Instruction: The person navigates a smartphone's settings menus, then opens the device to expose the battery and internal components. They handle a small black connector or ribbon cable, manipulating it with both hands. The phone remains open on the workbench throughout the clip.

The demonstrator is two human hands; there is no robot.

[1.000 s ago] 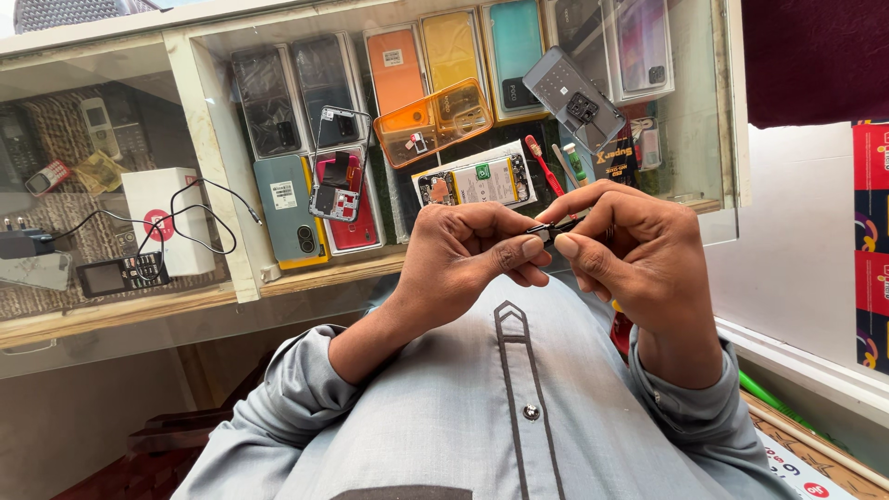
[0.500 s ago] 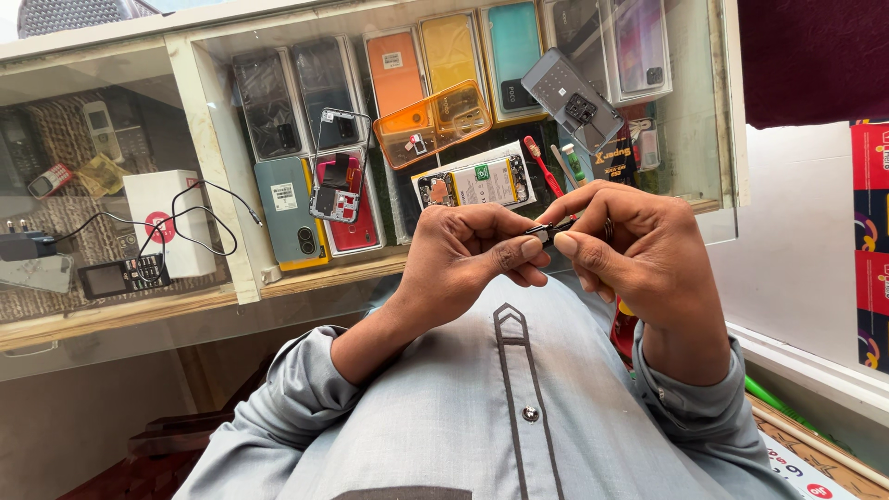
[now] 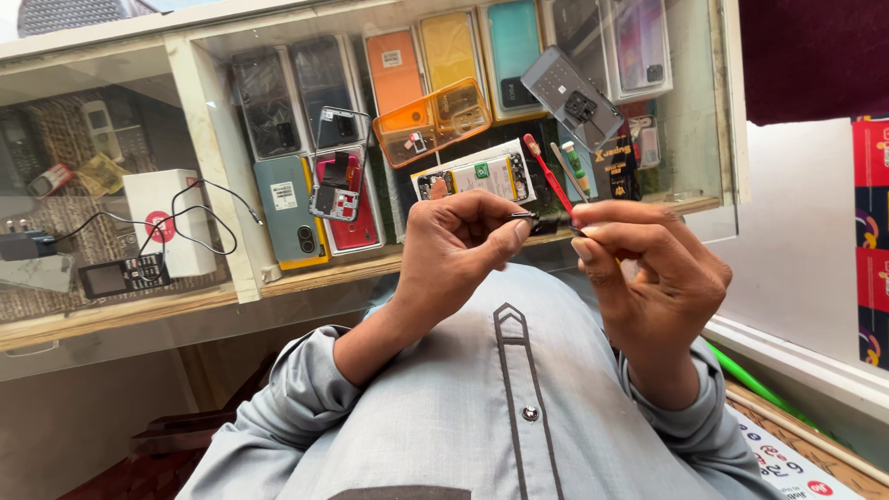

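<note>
Small dark part (image 3: 546,222) pinched between left hand (image 3: 458,250) and right hand (image 3: 653,273) fingertips above the grey shirt (image 3: 482,407), long axis roughly level, running left to right before the glass counter (image 3: 231,306).

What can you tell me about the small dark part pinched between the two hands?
The small dark part is a short, blackish piece, too small to make out its kind or material. It lies roughly level, held up in the air above the grey shirt and in front of the glass counter. The left hand pinches one end with thumb and forefinger; the right hand grips the other end with its fingertips. Most of it is hidden by the fingers.
</note>
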